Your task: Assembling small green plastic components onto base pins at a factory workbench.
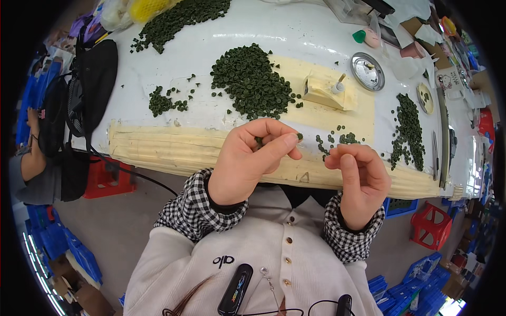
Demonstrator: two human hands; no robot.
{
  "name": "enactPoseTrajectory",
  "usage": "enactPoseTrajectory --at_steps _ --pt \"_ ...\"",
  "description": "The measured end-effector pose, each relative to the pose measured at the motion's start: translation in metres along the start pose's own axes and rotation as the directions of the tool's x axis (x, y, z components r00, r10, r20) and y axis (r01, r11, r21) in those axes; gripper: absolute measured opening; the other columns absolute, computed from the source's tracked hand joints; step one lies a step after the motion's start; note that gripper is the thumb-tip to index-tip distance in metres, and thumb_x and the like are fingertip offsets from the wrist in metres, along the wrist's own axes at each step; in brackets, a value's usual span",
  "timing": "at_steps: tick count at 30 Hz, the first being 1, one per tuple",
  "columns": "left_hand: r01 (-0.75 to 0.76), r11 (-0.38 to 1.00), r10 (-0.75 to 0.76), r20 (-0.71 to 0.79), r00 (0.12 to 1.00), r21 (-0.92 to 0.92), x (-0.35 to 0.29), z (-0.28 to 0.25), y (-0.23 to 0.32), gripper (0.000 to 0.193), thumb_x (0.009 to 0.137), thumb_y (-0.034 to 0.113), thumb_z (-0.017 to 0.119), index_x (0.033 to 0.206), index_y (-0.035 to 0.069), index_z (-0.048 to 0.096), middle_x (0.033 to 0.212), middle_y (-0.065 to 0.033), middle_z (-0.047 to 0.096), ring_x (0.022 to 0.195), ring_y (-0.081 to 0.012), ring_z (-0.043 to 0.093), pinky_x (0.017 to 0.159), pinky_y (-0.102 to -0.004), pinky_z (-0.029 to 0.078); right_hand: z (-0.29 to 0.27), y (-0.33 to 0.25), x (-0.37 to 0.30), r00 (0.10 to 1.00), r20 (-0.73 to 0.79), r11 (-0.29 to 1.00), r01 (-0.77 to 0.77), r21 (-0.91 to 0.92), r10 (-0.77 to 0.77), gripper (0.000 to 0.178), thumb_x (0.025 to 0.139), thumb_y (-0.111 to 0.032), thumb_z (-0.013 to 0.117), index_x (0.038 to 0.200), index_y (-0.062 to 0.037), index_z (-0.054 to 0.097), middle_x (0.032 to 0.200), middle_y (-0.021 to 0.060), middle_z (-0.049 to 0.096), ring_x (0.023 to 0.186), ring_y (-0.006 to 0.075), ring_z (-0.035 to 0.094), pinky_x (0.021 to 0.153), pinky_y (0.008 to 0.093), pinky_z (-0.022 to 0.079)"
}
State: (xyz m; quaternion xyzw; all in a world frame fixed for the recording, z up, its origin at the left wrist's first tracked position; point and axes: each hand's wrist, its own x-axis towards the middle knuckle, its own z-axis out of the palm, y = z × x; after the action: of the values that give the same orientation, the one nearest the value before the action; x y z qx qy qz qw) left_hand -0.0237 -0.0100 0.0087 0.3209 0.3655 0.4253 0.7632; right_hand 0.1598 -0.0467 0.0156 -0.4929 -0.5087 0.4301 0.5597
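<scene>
My left hand [255,155] is closed in a pinch, and a small dark green round piece [300,136] shows at its fingertips. Beside it, my right hand [365,176] has its thumb and fingers drawn together; whatever they hold, if anything, is too small to make out. Both hands are over the table's near edge, with a gap between them. Just beyond lies a large heap of dark green disc-like pieces [250,81]. A smaller scatter of the same pieces [349,138] sits behind my right hand.
A tape-covered block with an upright peg [337,92] stands beyond my hands. Near it are a round metal lid [367,71] and another green pile [408,131]. Tweezers [435,155] lie at right. A black bag [100,79] hangs at left, near another person's arm [32,152].
</scene>
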Motion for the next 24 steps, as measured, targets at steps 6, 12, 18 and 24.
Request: enactPoseTrajectory --at_steps 6,12,18,24 --pt "0.106 0.974 -0.107 0.009 0.994 -0.201 0.005 -0.005 0.009 0.014 0.091 0.016 0.049 0.094 0.003 0.054 0.074 -0.0031 0.057 0.045 -0.0016 0.028 0.042 -0.016 0.023 -0.003 0.0 -0.001 1.0 -0.009 1.0 0.007 -0.009 -0.007 0.011 0.086 0.002 0.054 0.095 0.0076 0.057 0.085 0.0094 0.061 0.076 0.0122 0.059 0.071 0.0229 0.048" --pt "0.128 0.918 -0.136 0.006 0.991 -0.376 0.011 -0.011 0.013 0.018 0.094 0.018 0.043 0.096 0.003 0.054 0.073 -0.0006 0.055 0.044 -0.0024 0.027 0.041 -0.0166 0.022 -0.009 -0.001 0.001 0.997 -0.061 0.998 0.041 -0.042 -0.043 0.01 0.086 0.003 0.054 0.094 0.0074 0.057 0.084 0.0095 0.061 0.075 0.012 0.059 0.071 0.0229 0.048" --pt "0.091 0.882 -0.114 -0.023 0.993 -0.463 0.016 -0.017 0.02 0.029 0.095 0.015 0.039 0.117 0.0 0.048 0.073 0.0001 0.053 0.044 -0.0026 0.027 0.04 -0.0168 0.023 -0.025 0.003 -0.001 0.987 -0.141 0.984 0.053 -0.169 -0.077 0.009 0.079 0.004 0.061 0.087 0.0042 0.06 0.08 0.0081 0.061 0.073 0.0138 0.059 0.068 0.0231 0.047" --pt "0.079 0.861 -0.085 0.01 0.996 -0.503 0.019 -0.021 0.018 0.026 0.096 0.017 0.038 0.112 0.0 0.05 0.07 0.0003 0.047 0.045 -0.0026 0.029 0.04 -0.0165 0.024 -0.027 -0.002 0.003 0.954 0.218 0.663 0.301 -0.686 -0.208 0.013 0.065 0.002 0.069 0.074 -0.0019 0.061 0.072 0.0068 0.053 0.072 0.0229 0.048 0.063 0.0306 0.04"
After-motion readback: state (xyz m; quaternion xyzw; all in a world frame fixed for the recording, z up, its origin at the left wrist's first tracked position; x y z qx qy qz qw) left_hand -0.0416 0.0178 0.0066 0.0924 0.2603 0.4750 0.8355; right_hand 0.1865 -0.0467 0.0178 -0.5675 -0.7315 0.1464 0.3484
